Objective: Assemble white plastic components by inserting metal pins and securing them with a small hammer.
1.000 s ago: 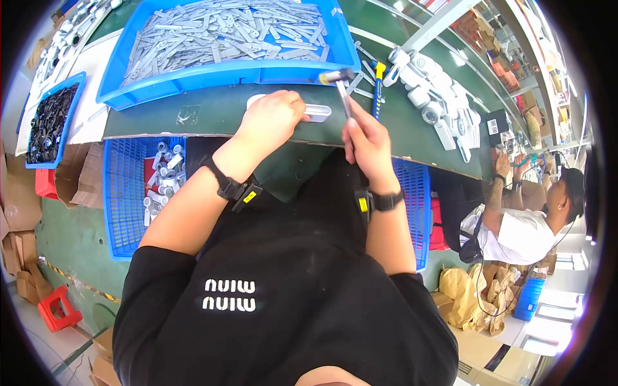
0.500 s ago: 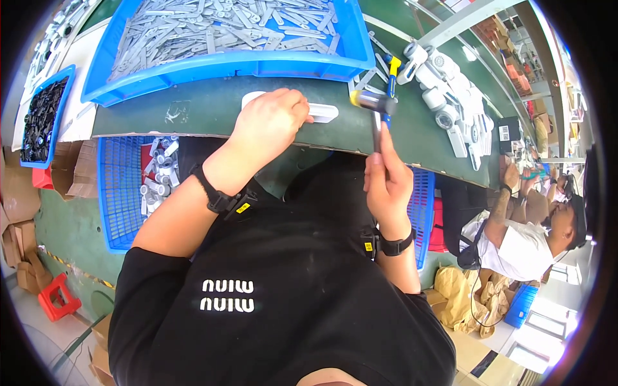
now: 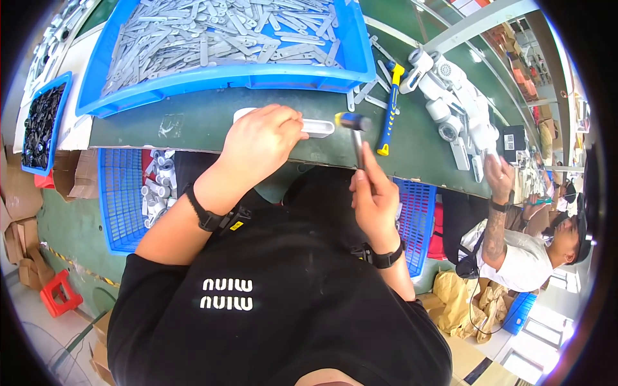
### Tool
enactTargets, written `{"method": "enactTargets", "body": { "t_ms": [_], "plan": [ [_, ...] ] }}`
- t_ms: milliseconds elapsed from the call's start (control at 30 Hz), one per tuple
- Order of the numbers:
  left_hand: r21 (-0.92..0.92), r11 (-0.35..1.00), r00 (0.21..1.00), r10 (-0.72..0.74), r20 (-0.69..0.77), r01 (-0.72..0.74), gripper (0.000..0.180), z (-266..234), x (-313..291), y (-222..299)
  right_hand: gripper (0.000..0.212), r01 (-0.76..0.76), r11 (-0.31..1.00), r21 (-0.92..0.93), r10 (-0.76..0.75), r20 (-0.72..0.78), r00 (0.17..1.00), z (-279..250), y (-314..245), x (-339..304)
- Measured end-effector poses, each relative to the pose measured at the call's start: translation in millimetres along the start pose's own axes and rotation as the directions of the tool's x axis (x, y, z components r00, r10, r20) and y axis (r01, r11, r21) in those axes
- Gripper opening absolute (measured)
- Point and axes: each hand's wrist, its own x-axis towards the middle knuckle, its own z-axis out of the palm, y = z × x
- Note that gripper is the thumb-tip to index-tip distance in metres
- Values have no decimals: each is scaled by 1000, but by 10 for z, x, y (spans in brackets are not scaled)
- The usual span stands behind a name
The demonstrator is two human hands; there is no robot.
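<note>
My left hand is closed over a long white plastic part on the green workbench. One rounded end shows past my knuckles on the left, a slotted end on the right; the middle is under my fingers. In my right hand is a mallet with a metal handle, a dark head and a yellow face. Its head is just off the slotted end of the white part, with a small gap between. Right of it lies a second hammer with a blue and yellow handle.
A blue bin of flat grey strips stands at the back. White assembled parts are heaped at the right, where a co-worker's hand reaches. Far left is a blue tray of black pieces; below the bench, a blue basket.
The mallet in my right hand has moved left toward the slotted end of the white part. The second hammer now shows uncovered. The co-worker's hand has risen to the heap.
</note>
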Motion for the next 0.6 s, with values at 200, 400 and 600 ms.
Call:
{"method": "enactTargets", "body": {
  "t_ms": [200,400,600],
  "plan": [
    [98,995,943,-37,331,5,34,-197,169,108,54,30,973,229,-17,-58,998,-50,-18,21],
    [-89,952,861,302,410,-292,28,-356,227,167,52,37,969,244,-27,-46,999,-15,3,-40],
    [25,997,931,58,361,-72,26,-532,36,264,52,42,970,239,-34,-36,999,9,69,-115]
  ]
}}
